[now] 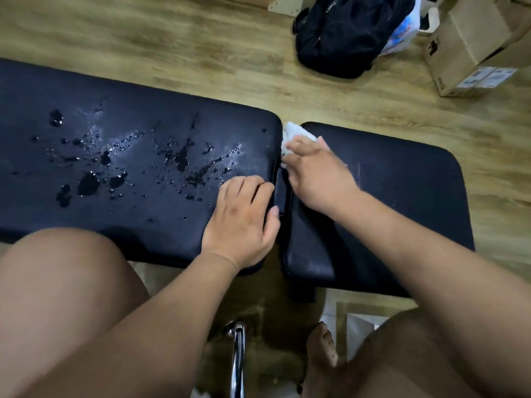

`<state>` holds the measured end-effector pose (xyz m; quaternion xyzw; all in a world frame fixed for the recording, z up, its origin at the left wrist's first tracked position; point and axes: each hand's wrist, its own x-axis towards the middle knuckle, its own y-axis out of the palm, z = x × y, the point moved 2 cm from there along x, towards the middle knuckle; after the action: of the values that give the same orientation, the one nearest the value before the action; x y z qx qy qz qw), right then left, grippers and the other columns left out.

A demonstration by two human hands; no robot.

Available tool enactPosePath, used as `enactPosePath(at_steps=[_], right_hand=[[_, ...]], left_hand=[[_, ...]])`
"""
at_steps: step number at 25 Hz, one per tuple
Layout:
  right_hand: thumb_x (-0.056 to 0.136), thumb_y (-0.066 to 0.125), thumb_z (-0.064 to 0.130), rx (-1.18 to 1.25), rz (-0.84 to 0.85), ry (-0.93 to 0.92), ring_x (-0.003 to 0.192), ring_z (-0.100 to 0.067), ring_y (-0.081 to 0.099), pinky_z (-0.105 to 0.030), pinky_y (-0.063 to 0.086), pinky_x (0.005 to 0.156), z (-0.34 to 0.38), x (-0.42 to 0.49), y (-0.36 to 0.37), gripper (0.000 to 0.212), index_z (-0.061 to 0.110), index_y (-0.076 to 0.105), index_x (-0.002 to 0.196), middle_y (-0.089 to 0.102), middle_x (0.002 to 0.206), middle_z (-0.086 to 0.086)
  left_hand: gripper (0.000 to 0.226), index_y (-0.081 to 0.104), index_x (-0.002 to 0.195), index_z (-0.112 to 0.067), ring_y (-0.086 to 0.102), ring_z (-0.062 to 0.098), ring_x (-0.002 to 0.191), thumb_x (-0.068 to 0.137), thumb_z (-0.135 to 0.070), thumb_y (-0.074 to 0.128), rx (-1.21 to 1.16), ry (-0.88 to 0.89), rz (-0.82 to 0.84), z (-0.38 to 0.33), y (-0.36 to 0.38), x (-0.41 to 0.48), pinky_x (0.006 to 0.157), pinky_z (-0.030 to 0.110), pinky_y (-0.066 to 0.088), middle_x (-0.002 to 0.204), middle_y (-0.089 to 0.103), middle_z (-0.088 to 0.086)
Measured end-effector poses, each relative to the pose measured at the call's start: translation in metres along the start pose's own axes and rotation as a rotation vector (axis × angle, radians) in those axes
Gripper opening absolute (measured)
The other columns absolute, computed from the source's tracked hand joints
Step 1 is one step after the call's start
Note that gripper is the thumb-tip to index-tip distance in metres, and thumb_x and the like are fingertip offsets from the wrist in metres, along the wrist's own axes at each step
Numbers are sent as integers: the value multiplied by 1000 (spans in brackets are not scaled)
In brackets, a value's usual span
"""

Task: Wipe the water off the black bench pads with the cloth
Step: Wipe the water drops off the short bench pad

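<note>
Two black bench pads lie side by side with a narrow gap between them. The long left pad (86, 104) carries many water drops and small puddles (89, 183) across its middle. The shorter right pad (402, 179) shows only faint streaks. My right hand (319, 173) holds a white cloth (296, 133) at the far end of the gap, on the right pad's left edge. My left hand (244, 219) rests on the left pad's right end, fingers curled over its edge into the gap.
A black backpack (344, 33) and a plastic bag (402, 33) lie on the wooden floor beyond the bench. Cardboard boxes (471, 44) stand at the far right. My bare knees and a foot (321, 351) are below, with a chrome bar (238, 363) between them.
</note>
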<state>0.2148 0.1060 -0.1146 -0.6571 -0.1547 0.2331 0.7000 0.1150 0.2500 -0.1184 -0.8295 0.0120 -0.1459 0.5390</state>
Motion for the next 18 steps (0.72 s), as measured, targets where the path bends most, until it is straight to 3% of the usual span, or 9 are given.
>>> enactPosePath(at_steps=[4, 5, 7, 9, 11, 12, 15, 18], right_hand=[[91, 37, 28, -197, 94, 55, 112, -20, 54, -59, -1, 113, -14, 41, -13, 30, 24, 66, 100, 60, 112, 0], [89, 37, 30, -200, 104, 124, 108, -26, 57, -58, 2, 114, -19, 54, -15, 31, 24, 66, 99, 62, 109, -4], [89, 39, 37, -82, 165, 288, 108, -32, 56, -50, 28, 110, -37, 75, -22, 34, 21, 65, 106, 64, 112, -12], [94, 42, 38, 167, 248, 402, 97, -31, 58, -33, 46, 87, -62, 78, -33, 36, 11, 65, 100, 64, 105, -16], [94, 47, 27, 349, 282, 438, 70, -23, 52, -27, 41, 62, -89, 67, -46, 24, 11, 59, 80, 58, 78, -11], [92, 48, 23, 361, 286, 443, 64, -21, 48, -28, 38, 59, -103, 59, -51, 21, 10, 57, 77, 54, 70, -9], [88, 49, 20, 362, 267, 528, 71, -20, 47, -31, 35, 67, -150, 22, -65, 23, 1, 61, 82, 55, 74, -11], [88, 54, 19, 386, 218, 682, 77, -17, 49, -34, 45, 76, -181, -9, -78, 23, 0, 66, 93, 61, 85, -17]], left_hand=[[32, 60, 105, -6, 51, 33, 100, 86, -28, 47, -19, 5, -14, 0, -1, -1, 96, 43, 37, 107, 58, 11], [31, 60, 104, -6, 50, 33, 99, 86, -28, 47, -23, 4, -17, 0, -1, -1, 96, 43, 37, 106, 58, 11], [30, 60, 103, -6, 50, 32, 99, 87, -28, 47, -21, -6, -16, 0, -1, 0, 96, 42, 37, 105, 58, 11], [30, 60, 104, -6, 50, 32, 98, 87, -27, 48, -15, 1, -17, 0, 2, 0, 96, 41, 37, 105, 58, 11], [30, 60, 105, -6, 50, 33, 99, 87, -27, 49, -4, 11, -19, 1, 4, -1, 96, 42, 36, 105, 58, 12], [31, 60, 105, -6, 50, 34, 99, 86, -27, 49, 1, 10, -25, 2, 4, -1, 96, 43, 36, 106, 58, 12], [32, 60, 105, -5, 51, 35, 100, 86, -27, 48, -9, 5, -25, 0, 2, -1, 97, 44, 36, 106, 58, 13], [32, 60, 106, -5, 51, 36, 99, 86, -27, 48, -8, 4, -27, -1, 2, 0, 97, 44, 36, 106, 58, 13]])
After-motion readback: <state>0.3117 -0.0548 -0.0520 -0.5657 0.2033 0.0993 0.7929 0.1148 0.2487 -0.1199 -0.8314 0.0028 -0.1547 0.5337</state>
